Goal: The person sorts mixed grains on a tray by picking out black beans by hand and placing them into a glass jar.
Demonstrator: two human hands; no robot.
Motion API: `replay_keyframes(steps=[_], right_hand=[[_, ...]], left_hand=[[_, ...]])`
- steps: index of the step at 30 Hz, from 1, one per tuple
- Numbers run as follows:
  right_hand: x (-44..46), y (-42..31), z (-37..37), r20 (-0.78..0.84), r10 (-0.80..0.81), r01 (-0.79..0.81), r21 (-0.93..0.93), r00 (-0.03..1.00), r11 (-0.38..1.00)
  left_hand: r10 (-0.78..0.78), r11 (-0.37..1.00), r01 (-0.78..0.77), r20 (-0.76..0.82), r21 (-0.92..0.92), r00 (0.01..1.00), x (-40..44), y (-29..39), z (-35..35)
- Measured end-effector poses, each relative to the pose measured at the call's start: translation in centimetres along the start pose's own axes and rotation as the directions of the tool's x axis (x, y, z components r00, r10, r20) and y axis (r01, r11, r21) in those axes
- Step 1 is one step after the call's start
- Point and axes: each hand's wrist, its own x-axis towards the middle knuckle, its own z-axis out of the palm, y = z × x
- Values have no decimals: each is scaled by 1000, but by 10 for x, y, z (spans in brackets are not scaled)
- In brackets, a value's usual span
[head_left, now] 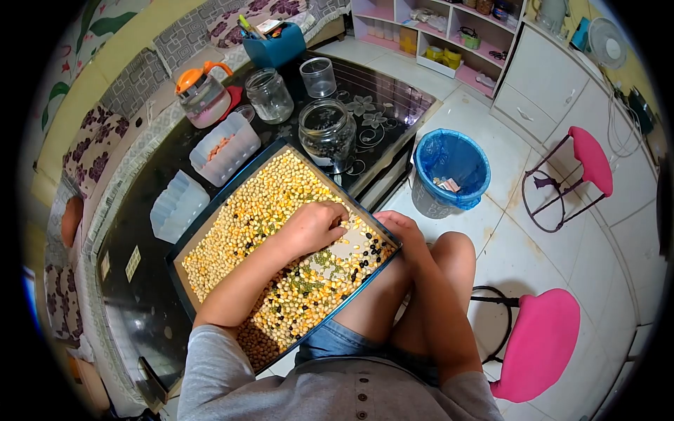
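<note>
A shallow tray with a dark blue rim (210, 189) rests slanted between the table and my lap. Pale yellow beans (217, 238) cover much of it, mixed with yellow corn kernels, small green beans (305, 286) and black beans (365, 263). Brownish beans (258, 344) gather in the near corner. Over the right part of the tray my left hand (314, 228) is closed, fingers curled down at the beans; anything pinched is hidden. My right hand (400, 228) is at the tray's right edge with curled fingers. What it holds, if anything, is not visible.
On the dark glass table (133, 309) stand clear jars (328, 133), a plastic cup (318, 77), an orange-lidded pitcher (200, 95) and translucent containers (225, 149), one holding reddish pieces. A blue-lined bin (449, 172) and pink stools (540, 344) are to the right.
</note>
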Motion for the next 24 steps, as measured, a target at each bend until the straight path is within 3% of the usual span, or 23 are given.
replay_keyframes(steps=[3,7,10,13,18,20,22,24], right_hand=[[0,0,0,9,-10,10,-10,1000,1000],[-1,-1,0,19,-17,17,-2,1000,1000],[0,-1,0,10,-14,14,-6,1000,1000],[2,0,-2,6,-34,34,-44,999,998],[1,0,-3,7,-59,59,-59,998,997],[3,2,-4,14,-71,72,-77,997,994],[4,4,-5,15,-50,50,-49,999,998],[2,2,-3,11,-45,46,-43,999,998]], left_hand=[[117,992,-122,-105,-40,988,-1,4,3],[138,990,-138,-72,14,988,-1,4,1],[78,995,-82,-68,-55,995,0,14,-5],[309,934,-313,-53,-173,950,1,24,11],[304,945,-304,-19,-119,952,6,17,17],[214,975,-206,99,-87,972,3,17,11],[264,961,-258,44,-100,964,2,12,12],[183,981,-174,120,-84,976,0,12,7]])
